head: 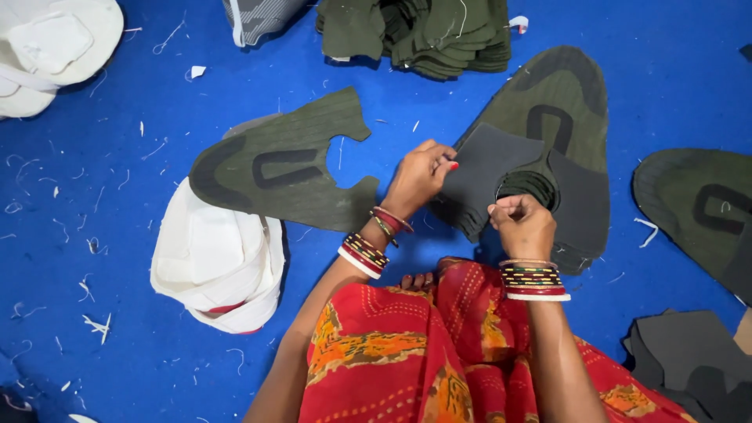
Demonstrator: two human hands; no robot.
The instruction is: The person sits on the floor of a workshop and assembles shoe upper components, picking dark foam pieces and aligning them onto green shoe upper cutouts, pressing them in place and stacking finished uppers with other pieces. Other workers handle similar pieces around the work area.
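My left hand point(421, 176) pinches the upper left edge of a dark grey shoe-upper lining piece point(489, 160) that lies on top of a stack of olive green knit shoe uppers point(568, 102). My right hand point(523, 225) grips the same grey piece at its lower inner edge, fingers closed on the fabric. Both wrists carry coloured bangles. A single olive green upper point(282, 168) lies flat on the blue surface just left of my left hand.
A pile of white liner pieces point(219, 262) sits at lower left, more white pieces point(55, 43) at top left. Folded olive uppers point(427, 31) are stacked at top centre. Another olive upper point(701, 207) lies at right, grey pieces point(689, 360) at bottom right. Thread scraps litter the blue surface point(94, 188).
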